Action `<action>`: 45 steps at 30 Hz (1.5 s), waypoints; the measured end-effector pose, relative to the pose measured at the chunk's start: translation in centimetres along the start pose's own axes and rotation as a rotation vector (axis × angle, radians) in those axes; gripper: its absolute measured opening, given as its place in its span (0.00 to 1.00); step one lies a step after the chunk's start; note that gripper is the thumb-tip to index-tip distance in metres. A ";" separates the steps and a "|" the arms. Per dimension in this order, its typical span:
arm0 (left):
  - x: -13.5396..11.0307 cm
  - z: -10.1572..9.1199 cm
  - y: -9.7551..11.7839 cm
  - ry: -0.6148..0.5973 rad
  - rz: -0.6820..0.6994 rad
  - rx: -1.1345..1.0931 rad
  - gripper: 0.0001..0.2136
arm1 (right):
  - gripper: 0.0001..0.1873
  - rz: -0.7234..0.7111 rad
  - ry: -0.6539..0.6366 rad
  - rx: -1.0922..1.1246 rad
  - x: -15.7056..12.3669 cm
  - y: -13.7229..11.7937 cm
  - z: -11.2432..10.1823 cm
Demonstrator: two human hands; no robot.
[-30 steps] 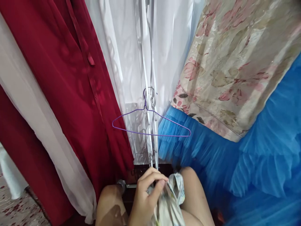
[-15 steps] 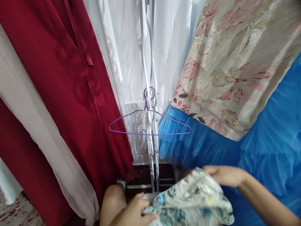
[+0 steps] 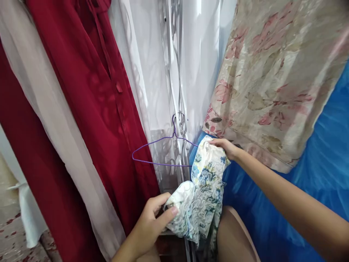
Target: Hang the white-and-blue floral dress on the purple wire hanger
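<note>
Floral garment: between left hand, clamped on left edge, and right hand, clamped on top. Purple hanger: left of right hand, right end behind garment. Open gap: left hand to hanger.

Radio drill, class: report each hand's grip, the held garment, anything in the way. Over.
Left grip, right grip both on blue-floral garment. Garment hides right end of purple hanger.
</note>
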State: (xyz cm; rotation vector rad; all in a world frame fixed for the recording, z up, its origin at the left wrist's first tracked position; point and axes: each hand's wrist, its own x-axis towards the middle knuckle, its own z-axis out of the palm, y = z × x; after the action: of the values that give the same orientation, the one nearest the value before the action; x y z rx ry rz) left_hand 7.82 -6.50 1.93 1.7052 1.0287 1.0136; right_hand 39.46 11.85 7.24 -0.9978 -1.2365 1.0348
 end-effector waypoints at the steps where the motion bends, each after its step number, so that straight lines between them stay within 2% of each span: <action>1: 0.2 -0.7 0.0 0.004 -0.019 -0.032 0.18 | 0.05 0.066 -0.088 0.009 0.0 0.4 0.6; 3: 0.6 -2.6 -0.5 0.053 -0.027 -0.052 0.17 | 0.10 0.194 -0.253 0.026 -0.7 1.0 1.3; 6: 1.0 -6.2 -2.4 0.111 0.023 -0.003 0.13 | 0.13 0.274 -0.388 0.087 -2.6 1.4 1.2; 10: 1.6 -10.8 -5.0 0.008 0.075 0.254 0.09 | 0.13 0.301 -0.416 0.195 -3.9 0.8 -0.5; 13: 2.6 -13.5 -6.2 -0.062 0.085 0.530 0.09 | 0.13 0.333 -0.437 0.144 -3.8 -0.2 -1.6; 15: 3.9 -14.9 -6.6 -0.052 0.103 0.668 0.10 | 0.14 0.345 -0.481 0.118 -3.6 -0.8 -1.8; 17: 5.4 -16.2 -6.6 0.043 0.139 0.782 0.12 | 0.14 0.351 -0.521 0.121 -3.6 -1.1 -1.5; 20: 7.8 -17.5 -5.8 0.311 0.216 0.950 0.13 | 0.14 0.356 -0.572 0.147 -3.6 -1.1 -0.6; 22: 9.3 -17.7 -4.7 0.447 0.269 0.997 0.13 | 0.16 0.374 -0.600 0.152 -3.5 -0.9 -0.3; 24: 10.6 -17.2 -3.4 0.497 0.328 0.973 0.13 | 0.18 0.415 -0.620 0.153 -3.5 -0.7 -0.4; 27: 12.1 -15.5 -1.8 0.471 0.397 0.808 0.12 | 0.19 0.476 -0.596 0.182 -3.8 -0.6 -0.7; 29: 12.8 -14.3 -1.2 0.430 0.396 0.633 0.13 | 0.17 0.472 -0.543 0.186 -4.3 -0.5 -0.7; 30: 13.2 -13.8 -1.0 0.435 0.388 0.551 0.14 | 0.16 0.449 -0.507 0.171 -4.6 -0.3 -0.7; 32: 13.7 -13.3 -0.9 0.519 0.364 0.455 0.14 | 0.15 0.376 -0.424 0.117 -5.3 0.5 -0.8; 35: 14.0 -13.4 -0.7 0.661 0.303 0.448 0.07 | 0.16 0.271 -0.317 0.046 -6.3 2.2 -1.9; 36: 14.0 -13.5 -0.7 0.659 0.277 0.459 0.05 | 0.16 0.242 -0.294 0.029 -6.5 2.6 -2.5; 38: 13.7 -13.6 -0.5 0.593 0.236 0.477 0.09 | 0.17 0.189 -0.273 -0.005 -6.8 2.9 -3.8; 40: 13.4 -13.4 -0.1 0.543 0.218 0.489 0.13 | 0.17 0.144 -0.253 -0.019 -6.9 1.8 -4.7; 42: 13.1 -12.6 0.5 0.546 0.225 0.492 0.15 | 0.15 0.117 -0.210 0.022 -6.8 -0.2 -4.7; 45: 12.5 -11.1 1.5 0.599 0.292 0.477 0.16 | 0.18 0.056 -0.109 0.113 -6.7 -3.9 -3.0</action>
State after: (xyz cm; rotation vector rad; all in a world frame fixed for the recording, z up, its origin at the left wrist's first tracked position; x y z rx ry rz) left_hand 1.93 7.60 8.94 2.0252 1.5229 1.6293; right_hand 42.37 4.29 9.19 -0.9027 -1.2295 1.2036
